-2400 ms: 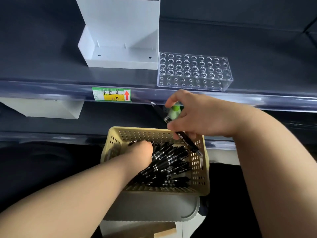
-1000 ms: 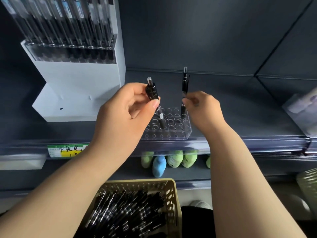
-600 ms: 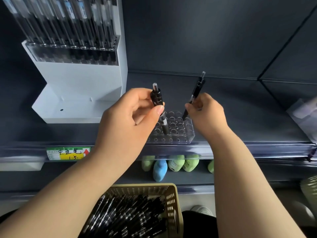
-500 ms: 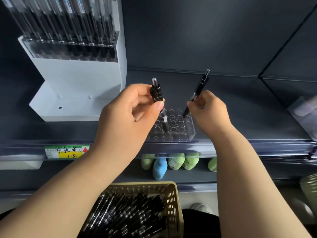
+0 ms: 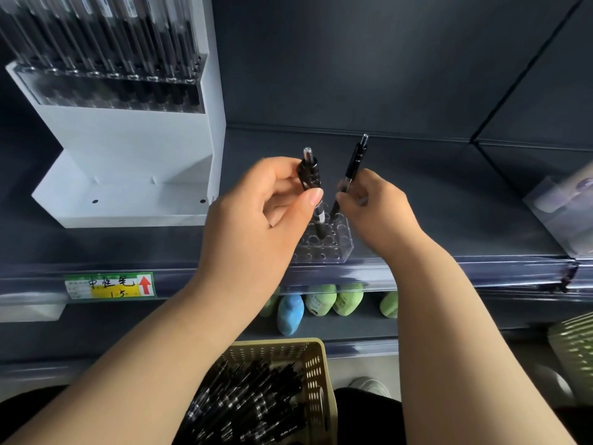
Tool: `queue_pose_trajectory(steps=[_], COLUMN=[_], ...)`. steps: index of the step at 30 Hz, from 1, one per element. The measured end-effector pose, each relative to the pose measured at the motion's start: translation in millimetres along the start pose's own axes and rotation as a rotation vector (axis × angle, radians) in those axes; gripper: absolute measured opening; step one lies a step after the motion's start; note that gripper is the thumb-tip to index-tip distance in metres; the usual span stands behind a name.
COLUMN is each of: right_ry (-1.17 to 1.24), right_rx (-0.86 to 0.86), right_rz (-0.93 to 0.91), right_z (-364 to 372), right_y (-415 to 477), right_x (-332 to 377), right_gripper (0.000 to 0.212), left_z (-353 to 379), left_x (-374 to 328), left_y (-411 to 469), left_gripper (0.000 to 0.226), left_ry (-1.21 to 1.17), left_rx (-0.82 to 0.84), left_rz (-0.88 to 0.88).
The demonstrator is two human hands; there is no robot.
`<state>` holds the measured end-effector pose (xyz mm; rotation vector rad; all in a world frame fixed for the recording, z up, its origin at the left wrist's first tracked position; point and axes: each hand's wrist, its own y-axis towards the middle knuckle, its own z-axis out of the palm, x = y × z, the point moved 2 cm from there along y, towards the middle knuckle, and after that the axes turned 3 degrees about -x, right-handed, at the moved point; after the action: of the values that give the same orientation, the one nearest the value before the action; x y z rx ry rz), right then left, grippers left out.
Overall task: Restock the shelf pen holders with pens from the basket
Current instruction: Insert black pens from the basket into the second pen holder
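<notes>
A clear plastic pen holder [image 5: 333,242] with rows of round holes sits at the shelf's front edge. My left hand [image 5: 256,216] grips a black pen [image 5: 310,175] upright, its tip down among the holder's holes. My right hand [image 5: 378,207] pinches a second black pen [image 5: 353,165], tilted to the right, its tip at the holder's back row. The beige perforated basket [image 5: 316,374] full of black pens stands below, near my body.
A white display stand [image 5: 128,149] with several pens in its clear top rack fills the shelf's left. A green and yellow price label [image 5: 109,285] is on the shelf rail. Green and blue bottles [image 5: 317,303] lie on the lower shelf. A pale green basket [image 5: 574,345] sits lower right.
Both hands rose from the basket to the clear holder, each with a pen. Over the last second the right pen went from upright to tilted and both hands drew closer together.
</notes>
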<state>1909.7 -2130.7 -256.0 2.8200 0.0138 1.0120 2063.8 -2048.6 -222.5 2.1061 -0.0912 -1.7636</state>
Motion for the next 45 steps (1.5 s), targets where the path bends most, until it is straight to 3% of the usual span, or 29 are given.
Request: queue_pose_trajectory(steps=[4, 8, 17, 23, 34, 41, 45], right_ry=[-0.015, -0.058, -0.215, -0.215, -0.172, -0.212, -0.254], right_rx=[0.040, 0.073, 0.195, 0.242, 0.237, 0.302, 0.210], right_rz=[0.006, 0.062, 0.058, 0.091, 0.105, 0.107, 0.072], right_z=[-2, -17, -23, -20, -25, -24, -32], right_y=[1, 2, -9, -14, -19, -21, -28], right_x=[-4, -8, -11, -24, -30, -30, -24], right_gripper=[0.017, 0.038, 0.025, 0.027, 0.027, 0.024, 0.024], left_z=[6, 18, 54, 56, 64, 64, 42], left_x=[0, -7, -2, 17, 10, 12, 14], left_y=[4, 14, 39, 37, 44, 48, 35], left_gripper=[0.017, 0.015, 0.012, 0.008, 0.020, 0.027, 0.034], left_ry=[0.007, -0.006, 0.188, 0.400, 0.663, 0.742, 0.682], left_rx=[-0.014, -0.025, 0.001, 0.016, 0.104, 0.151, 0.148], left_rz=[-0.004, 0.020, 0.056, -0.001, 0.064, 0.011, -0.039])
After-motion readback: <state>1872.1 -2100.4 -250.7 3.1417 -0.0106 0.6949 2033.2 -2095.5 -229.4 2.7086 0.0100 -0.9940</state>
